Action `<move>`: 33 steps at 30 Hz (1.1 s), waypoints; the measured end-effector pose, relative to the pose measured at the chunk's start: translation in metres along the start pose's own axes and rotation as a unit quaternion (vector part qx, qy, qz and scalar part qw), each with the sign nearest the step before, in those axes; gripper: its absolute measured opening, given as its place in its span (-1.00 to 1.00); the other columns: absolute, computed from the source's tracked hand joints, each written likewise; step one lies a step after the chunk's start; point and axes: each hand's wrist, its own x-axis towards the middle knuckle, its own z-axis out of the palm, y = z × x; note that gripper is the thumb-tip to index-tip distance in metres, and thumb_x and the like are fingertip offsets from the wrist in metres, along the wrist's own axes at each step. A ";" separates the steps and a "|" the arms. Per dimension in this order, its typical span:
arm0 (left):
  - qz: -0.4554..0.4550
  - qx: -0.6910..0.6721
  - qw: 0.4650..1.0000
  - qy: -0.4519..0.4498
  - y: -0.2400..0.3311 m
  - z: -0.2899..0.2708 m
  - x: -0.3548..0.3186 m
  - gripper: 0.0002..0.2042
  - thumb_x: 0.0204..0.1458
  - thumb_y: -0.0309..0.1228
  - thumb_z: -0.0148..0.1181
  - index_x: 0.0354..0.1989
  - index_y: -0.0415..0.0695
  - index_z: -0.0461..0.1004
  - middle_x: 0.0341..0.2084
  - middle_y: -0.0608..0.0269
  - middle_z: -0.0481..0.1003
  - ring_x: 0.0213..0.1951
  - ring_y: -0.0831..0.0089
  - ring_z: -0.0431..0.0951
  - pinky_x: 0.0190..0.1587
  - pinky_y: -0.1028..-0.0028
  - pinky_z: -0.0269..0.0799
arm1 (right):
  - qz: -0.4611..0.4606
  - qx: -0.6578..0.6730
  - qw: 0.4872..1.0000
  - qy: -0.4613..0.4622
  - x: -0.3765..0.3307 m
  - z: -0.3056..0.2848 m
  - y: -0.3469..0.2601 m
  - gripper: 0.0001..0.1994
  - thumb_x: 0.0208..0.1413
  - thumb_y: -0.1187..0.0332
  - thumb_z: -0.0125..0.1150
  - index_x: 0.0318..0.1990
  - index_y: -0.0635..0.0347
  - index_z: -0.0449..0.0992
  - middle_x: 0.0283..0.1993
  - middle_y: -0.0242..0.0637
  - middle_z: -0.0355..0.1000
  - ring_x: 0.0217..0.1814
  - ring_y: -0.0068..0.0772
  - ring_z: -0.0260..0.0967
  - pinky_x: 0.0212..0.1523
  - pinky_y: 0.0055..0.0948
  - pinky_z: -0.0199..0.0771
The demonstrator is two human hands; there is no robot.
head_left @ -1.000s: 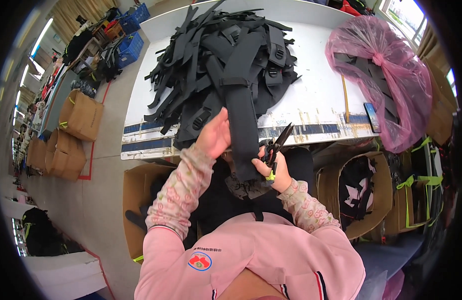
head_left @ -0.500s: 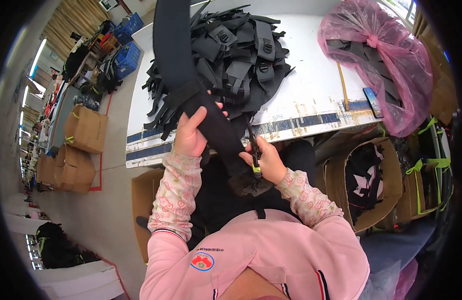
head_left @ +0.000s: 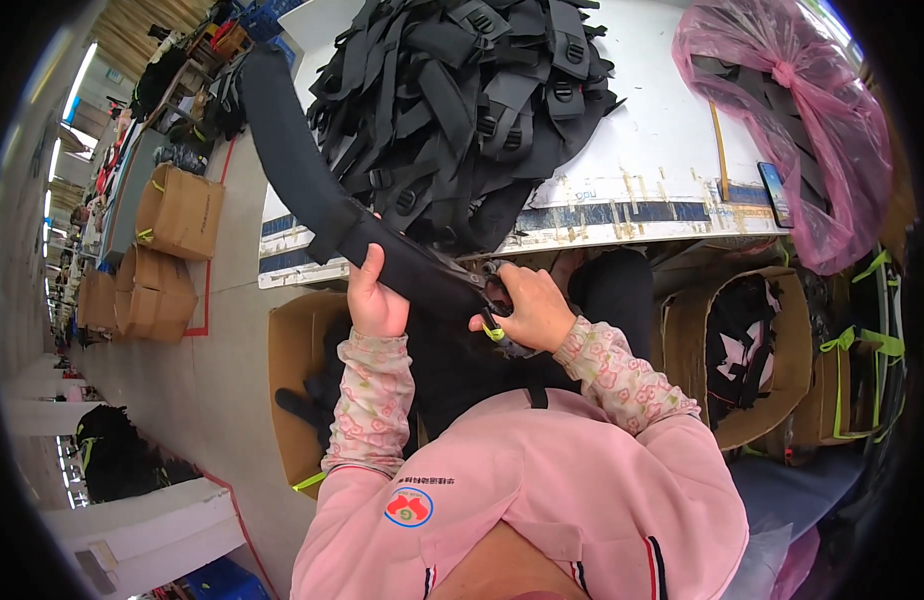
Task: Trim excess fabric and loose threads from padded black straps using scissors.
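Hands (head_left: 379,305), curled, grip 1 strap (head_left: 292,150) and scissors (head_left: 492,328) near carton (head_left: 794,345) of black, pink fabric (head_left: 737,350).

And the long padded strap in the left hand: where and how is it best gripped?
I would grip the padded strap near mid-length, just below its crosswise band, from the near side, thumb on top, as the left hand does. It is broad there; its upper end curves away unsupported, and the right hand crowds its lower end.
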 end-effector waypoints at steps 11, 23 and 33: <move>-0.003 -0.009 1.000 0.014 -0.004 -0.003 -0.010 -0.61 0.17 -0.32 0.07 0.15 -0.13 0.25 -0.13 0.20 0.44 -0.08 0.36 0.44 0.06 0.32 0.32 | 0.005 -0.029 0.999 0.017 -0.004 0.007 0.001 -0.38 -0.34 -0.22 0.38 -0.49 0.22 0.35 -0.63 -0.18 0.32 -0.54 -0.08 0.30 -0.36 -0.33 0.18; 0.002 0.032 0.999 0.019 -0.016 -0.009 -0.018 -0.60 0.15 -0.35 0.08 0.15 -0.14 0.24 -0.11 0.23 0.41 -0.04 0.38 0.41 0.10 0.34 0.27 | -0.005 -0.021 1.000 0.012 0.003 0.000 -0.005 -0.42 -0.27 -0.19 0.36 -0.49 0.22 0.36 -0.59 -0.21 0.36 -0.49 -0.11 0.35 -0.30 -0.32 0.14; 0.003 0.025 0.999 0.035 -0.016 -0.008 -0.022 -0.56 0.14 -0.37 0.10 0.19 -0.12 0.21 -0.10 0.28 0.41 -0.03 0.41 0.40 0.12 0.34 0.26 | 0.012 -0.026 0.999 -0.023 0.003 0.001 -0.005 -0.42 -0.28 -0.20 0.36 -0.57 0.23 0.37 -0.60 -0.20 0.39 -0.53 -0.09 0.34 -0.31 -0.32 0.15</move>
